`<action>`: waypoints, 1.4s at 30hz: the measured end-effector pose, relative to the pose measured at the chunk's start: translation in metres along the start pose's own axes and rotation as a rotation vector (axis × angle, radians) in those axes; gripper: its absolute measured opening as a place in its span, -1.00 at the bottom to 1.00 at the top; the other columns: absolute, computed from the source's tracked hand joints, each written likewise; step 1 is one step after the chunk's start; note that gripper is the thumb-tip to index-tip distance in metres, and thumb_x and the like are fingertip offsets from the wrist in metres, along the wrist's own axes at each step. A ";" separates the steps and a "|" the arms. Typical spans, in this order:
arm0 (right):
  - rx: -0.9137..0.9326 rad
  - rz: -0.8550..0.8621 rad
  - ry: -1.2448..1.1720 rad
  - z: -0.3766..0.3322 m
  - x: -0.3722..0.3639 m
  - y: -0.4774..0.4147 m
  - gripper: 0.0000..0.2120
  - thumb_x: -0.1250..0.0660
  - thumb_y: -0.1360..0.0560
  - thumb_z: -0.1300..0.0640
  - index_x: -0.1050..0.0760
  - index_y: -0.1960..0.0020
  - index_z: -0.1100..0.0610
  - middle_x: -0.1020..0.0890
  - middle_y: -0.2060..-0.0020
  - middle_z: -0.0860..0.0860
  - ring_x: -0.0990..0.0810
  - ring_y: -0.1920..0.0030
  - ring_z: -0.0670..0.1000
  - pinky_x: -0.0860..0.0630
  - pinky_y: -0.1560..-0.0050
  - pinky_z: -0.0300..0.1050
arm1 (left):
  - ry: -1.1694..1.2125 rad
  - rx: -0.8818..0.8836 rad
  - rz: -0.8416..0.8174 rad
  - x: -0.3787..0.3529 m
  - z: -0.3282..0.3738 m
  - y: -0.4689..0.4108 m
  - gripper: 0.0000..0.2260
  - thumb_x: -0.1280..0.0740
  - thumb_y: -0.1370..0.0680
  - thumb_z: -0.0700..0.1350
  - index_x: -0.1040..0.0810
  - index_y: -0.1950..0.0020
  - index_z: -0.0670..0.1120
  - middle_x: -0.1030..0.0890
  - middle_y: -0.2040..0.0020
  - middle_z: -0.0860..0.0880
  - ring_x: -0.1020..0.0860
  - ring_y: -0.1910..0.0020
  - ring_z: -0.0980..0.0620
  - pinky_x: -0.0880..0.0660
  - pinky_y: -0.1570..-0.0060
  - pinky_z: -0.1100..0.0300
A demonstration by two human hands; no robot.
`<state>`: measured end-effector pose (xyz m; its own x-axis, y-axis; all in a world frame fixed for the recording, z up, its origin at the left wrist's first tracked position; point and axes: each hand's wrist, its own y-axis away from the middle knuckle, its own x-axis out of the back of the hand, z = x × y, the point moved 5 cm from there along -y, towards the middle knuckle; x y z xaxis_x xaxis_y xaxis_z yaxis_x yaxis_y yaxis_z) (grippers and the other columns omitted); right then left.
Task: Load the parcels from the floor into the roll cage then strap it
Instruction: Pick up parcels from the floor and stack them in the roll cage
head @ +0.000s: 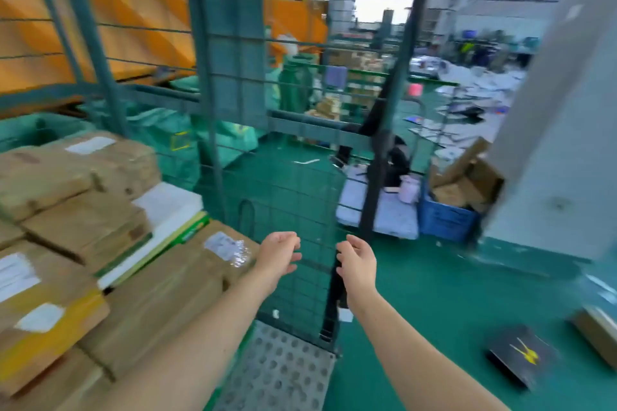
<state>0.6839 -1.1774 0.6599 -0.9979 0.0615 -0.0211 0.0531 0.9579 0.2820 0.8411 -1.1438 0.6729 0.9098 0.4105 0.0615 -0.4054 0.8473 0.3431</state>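
Mesh and green bars make up the roll cage (230,83), which fills the left and middle of the view, its wire side panel standing upright right in front of the person. Inside the roll cage, brown cardboard parcels (100,210) are stacked to about half its height, laid flat and overlapping, probably so that the pile sits steady; several carry white labels, and one white and green box is wedged between them. At the roll cage's near corner a long black strap (377,177) runs down from above to the base, hanging where it could be drawn across the load. Out on the green floor, to the right of the roll cage, lie a black box (521,354) with a yellow mark and a brown box (597,334) at the picture's edge, so loading looks unfinished. The left hand (278,255) hovers just before the wire panel, fingers loosely curled and holding nothing. The right hand (357,264) is at the strap, fingers bent toward it; the blur hides whether it grips it.
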 end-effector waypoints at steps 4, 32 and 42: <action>-0.025 0.171 -0.050 0.005 0.100 0.009 -0.68 -0.31 -0.54 0.15 -0.46 -0.29 0.07 -0.57 -0.08 0.03 -0.56 0.04 -0.02 -0.51 -0.15 0.04 | -0.061 0.001 -0.145 -0.088 -0.007 0.024 -0.89 -0.23 -0.61 -0.13 -0.50 0.10 -0.01 -0.55 0.10 -0.01 -0.57 0.12 0.00 -0.51 0.15 0.18; -0.302 0.547 -0.060 0.063 0.630 0.040 -0.35 -0.30 -0.57 0.02 -0.14 -0.58 0.08 -0.31 -0.49 0.04 -0.36 -0.41 0.12 -0.35 -0.40 0.10 | -0.456 0.062 -0.687 -0.579 -0.099 0.207 -0.94 -0.25 -0.60 -0.08 -0.46 0.08 0.01 -0.41 0.17 -0.01 -0.39 0.07 -0.04 -0.37 0.21 0.17; -0.369 0.551 -0.088 0.058 0.703 -0.126 -0.32 -0.30 -0.58 0.01 -0.10 -0.60 0.08 -0.27 -0.52 0.06 -0.32 -0.46 0.14 -0.31 -0.43 0.10 | -0.522 0.121 -0.714 -0.732 -0.096 0.088 -0.91 -0.24 -0.61 -0.07 -0.44 0.08 -0.02 -0.45 0.02 -0.08 -0.43 0.02 -0.06 -0.42 0.05 0.11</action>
<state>-0.0220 -1.2383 0.5540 -0.8209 0.5521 0.1462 0.5224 0.6222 0.5831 0.1306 -1.3376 0.5680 0.8784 -0.4322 0.2040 0.2585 0.7887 0.5578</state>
